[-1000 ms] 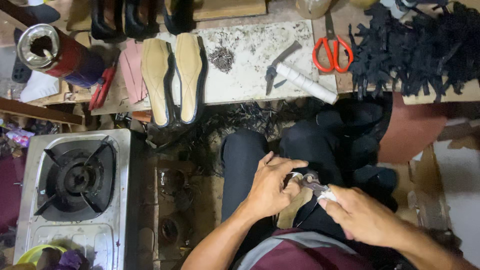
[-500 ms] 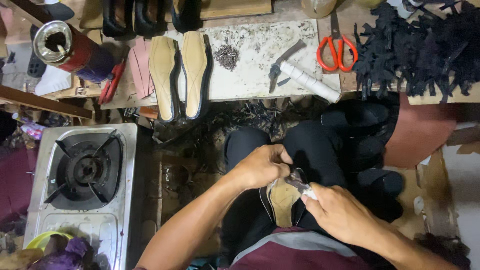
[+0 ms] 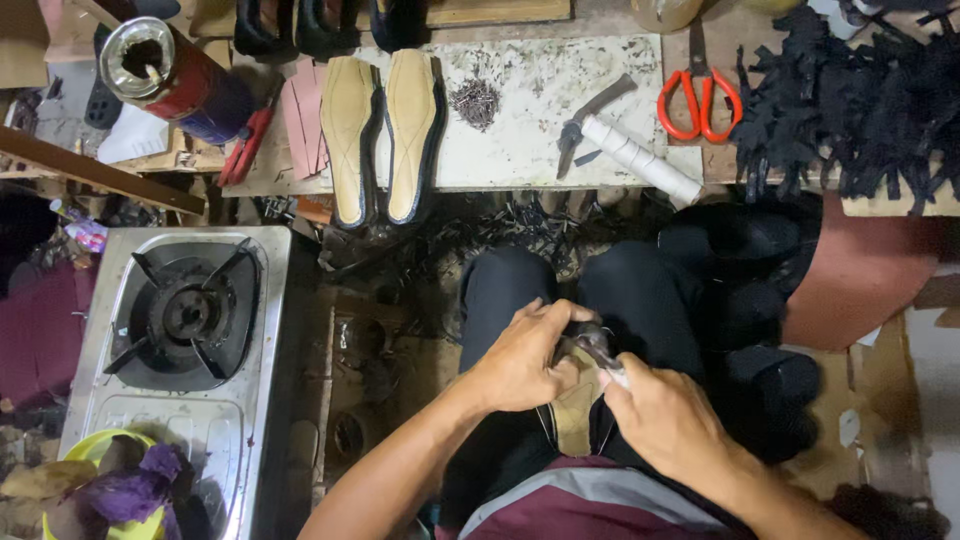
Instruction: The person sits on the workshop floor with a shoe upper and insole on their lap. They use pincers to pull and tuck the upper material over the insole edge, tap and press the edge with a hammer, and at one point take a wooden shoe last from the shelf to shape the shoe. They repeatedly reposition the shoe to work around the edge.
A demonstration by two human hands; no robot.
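My left hand (image 3: 525,355) grips the top of a shoe sole (image 3: 575,415) with a tan insole and black edging, held upright on my lap between my knees. My right hand (image 3: 665,425) is closed around a small metal tool (image 3: 600,352) whose tip touches the black upper at the sole's top end. Both hands meet over the sole's toe, which they mostly hide.
Two tan soles (image 3: 385,135) lie on the worn white board (image 3: 540,120) with a pile of small nails (image 3: 475,100), a hammer (image 3: 620,145) and red scissors (image 3: 695,95). Black cut pieces (image 3: 860,100) are heaped at right. A gas stove (image 3: 180,330) sits at left.
My hands have shifted slightly right and up on the sole, and the view has drifted a little. The sole now stands more upright between my knees.
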